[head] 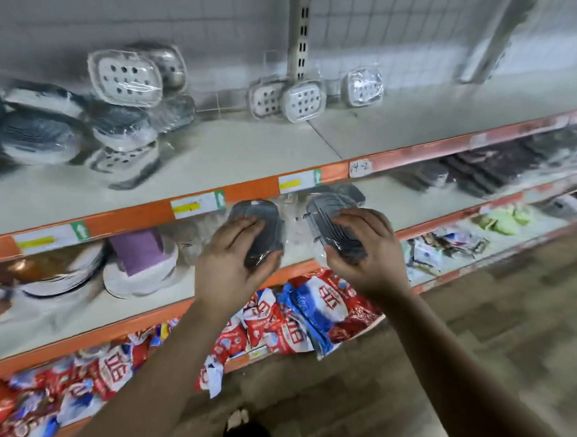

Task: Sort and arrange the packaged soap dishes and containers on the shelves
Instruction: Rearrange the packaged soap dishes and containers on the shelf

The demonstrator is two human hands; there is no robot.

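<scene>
My left hand (231, 264) grips a dark grey soap dish in clear wrap (259, 225) in front of the second shelf. My right hand (365, 251) holds a second grey wrapped soap dish (327, 216) beside it, a small gap between the two. On the top shelf (243, 154) a pile of wrapped grey and white soap dishes (114, 107) lies at the left. Three white perforated soap dishes (302, 100) lean against the back wire grid near the upright post.
The second shelf holds stacked white plates (62, 270) and a purple-topped item (138, 253) at the left, dark packaged goods (498, 170) at the right. Red and blue packets (285, 318) crowd the lower shelf. Orange shelf edges carry price labels (198, 204). The floor is tiled.
</scene>
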